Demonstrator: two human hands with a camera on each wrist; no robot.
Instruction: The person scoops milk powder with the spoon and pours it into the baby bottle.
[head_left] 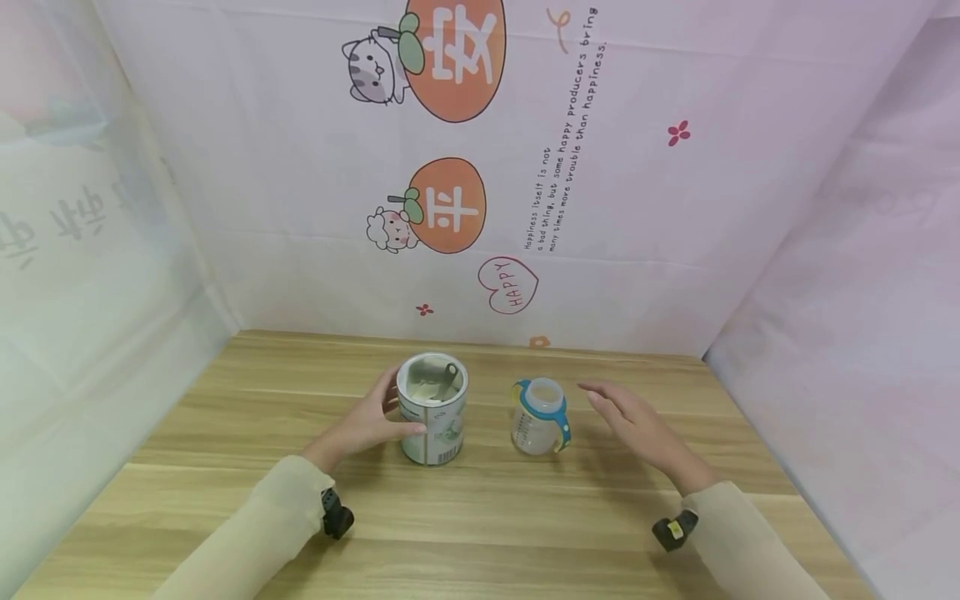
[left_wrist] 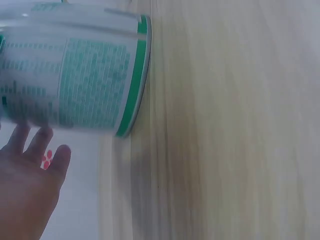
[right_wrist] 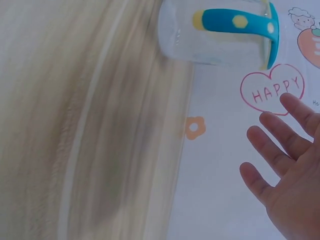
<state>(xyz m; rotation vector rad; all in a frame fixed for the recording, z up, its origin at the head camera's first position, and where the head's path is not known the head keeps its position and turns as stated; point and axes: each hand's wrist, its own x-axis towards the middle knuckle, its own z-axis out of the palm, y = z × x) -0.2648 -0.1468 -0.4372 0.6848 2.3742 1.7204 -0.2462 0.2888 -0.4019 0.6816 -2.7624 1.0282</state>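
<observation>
A white and green can (head_left: 442,433) stands upright on the table, its top uncovered, with pale powder and a scoop (head_left: 450,377) inside. My left hand (head_left: 375,421) is at its left side, thumb in front and fingers spread around the far side. In the left wrist view the fingers (left_wrist: 44,137) are nearly straight beside the can (left_wrist: 95,75), the nearest one apart from it. A clear baby bottle (head_left: 534,429) with a blue and yellow two-handled collar stands uncapped to the right. My right hand (head_left: 641,425) hovers right of the bottle, fingers extended, holding nothing.
The wood-grain table (head_left: 480,525) ends at a white printed cloth (head_left: 300,208) at the back. Plain-looking cloth (head_left: 847,333) hangs on the right, and another sheet hangs on the left. Each wrist wears a small black camera (head_left: 337,515).
</observation>
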